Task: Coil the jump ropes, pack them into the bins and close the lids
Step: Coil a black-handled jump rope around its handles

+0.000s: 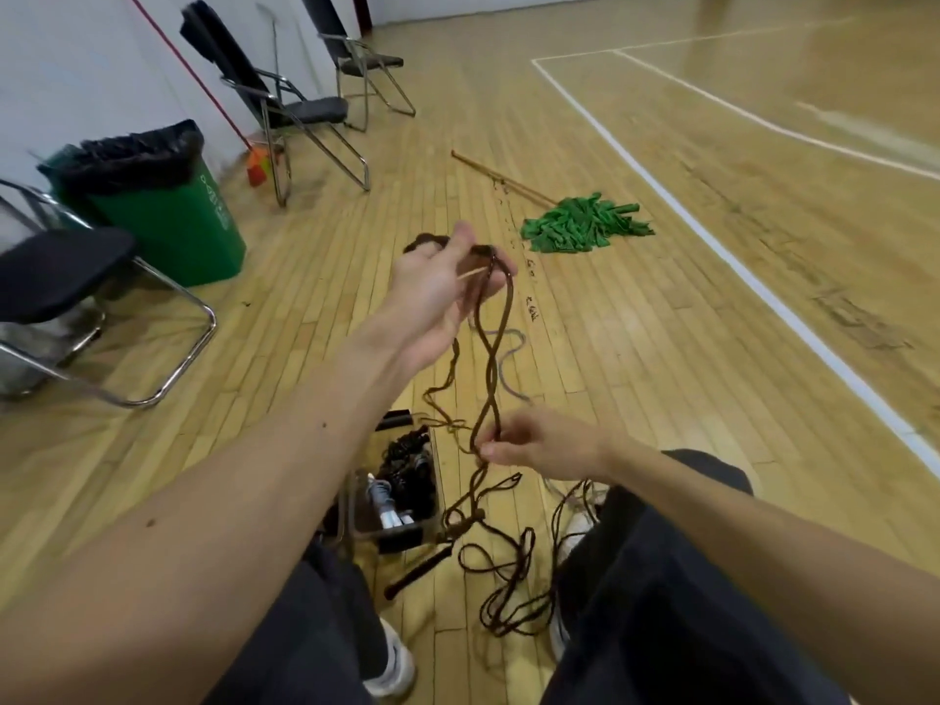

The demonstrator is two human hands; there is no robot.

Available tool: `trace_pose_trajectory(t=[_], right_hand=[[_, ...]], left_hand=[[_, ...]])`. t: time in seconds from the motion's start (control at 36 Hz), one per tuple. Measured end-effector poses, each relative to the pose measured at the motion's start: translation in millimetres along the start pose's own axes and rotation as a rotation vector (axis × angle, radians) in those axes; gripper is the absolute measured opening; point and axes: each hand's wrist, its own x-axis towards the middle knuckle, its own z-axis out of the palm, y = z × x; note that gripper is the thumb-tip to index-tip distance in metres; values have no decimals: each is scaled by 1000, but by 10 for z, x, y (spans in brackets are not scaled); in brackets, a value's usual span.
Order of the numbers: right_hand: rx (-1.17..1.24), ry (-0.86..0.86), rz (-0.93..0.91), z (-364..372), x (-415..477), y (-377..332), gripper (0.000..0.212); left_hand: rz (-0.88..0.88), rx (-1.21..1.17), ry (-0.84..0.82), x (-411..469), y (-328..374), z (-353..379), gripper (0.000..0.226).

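Observation:
A dark brown jump rope (491, 358) hangs in twisted loops between my hands. My left hand (447, 282) is raised at mid-frame, palm toward me, fingers curled round the rope's upper loops. Lower down, my right hand (539, 447) pinches the strands where they cross. The rest of the rope lies tangled on the floor (508, 587) between my knees, with a dark handle (417, 572) beside it. A clear plastic bin (397, 488) stands open on the floor below my left forearm, holding coiled ropes and handles.
A green waste bin with a black liner (152, 206) and folding chairs (300, 109) stand at the left along the wall. A green mop (585, 226) with a wooden stick lies on the floor ahead. Another pale rope (508, 358) lies behind the brown one.

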Motion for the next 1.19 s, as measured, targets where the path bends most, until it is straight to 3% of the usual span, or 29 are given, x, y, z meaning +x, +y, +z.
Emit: trace_pose_trajectory(t=[0.14, 0.28, 0.47, 0.56, 0.67, 0.72, 0.81, 0.86, 0.94, 1.08, 1.19], right_hand=[[328, 18, -75, -131, 5, -290, 23], [679, 30, -144, -405, -5, -634, 23], [1000, 206, -85, -782, 45, -1081, 31], [1086, 319, -37, -899, 93, -1082, 27], [1080, 416, 48, -820, 118, -847, 42], [913, 334, 75, -573, 13, -669, 65], [758, -16, 40, -88, -218, -360, 110], [663, -198, -11, 162, -396, -290, 115], [636, -290, -61, 281, -608, -363, 98], [688, -188, -109, 253, -932, -571, 21], [806, -48, -134, 188, -1109, -736, 20]], left_hand=[[-13, -10, 4, 52, -51, -57, 38], [-61, 196, -42, -51, -396, -304, 41], [-453, 165, -506, -736, -1069, -650, 111], [-442, 136, -600, -932, -1131, -678, 102], [-372, 63, -412, -975, -932, -495, 66], [-310, -93, -342, -935, -753, -383, 65], [-255, -309, -263, -791, -485, -226, 72], [-257, -431, -218, -719, -319, -117, 71], [-263, -476, -170, -665, -159, 15, 61], [-165, -420, -73, -674, 20, 96, 42], [-109, -191, -129, -766, 16, 97, 43]])
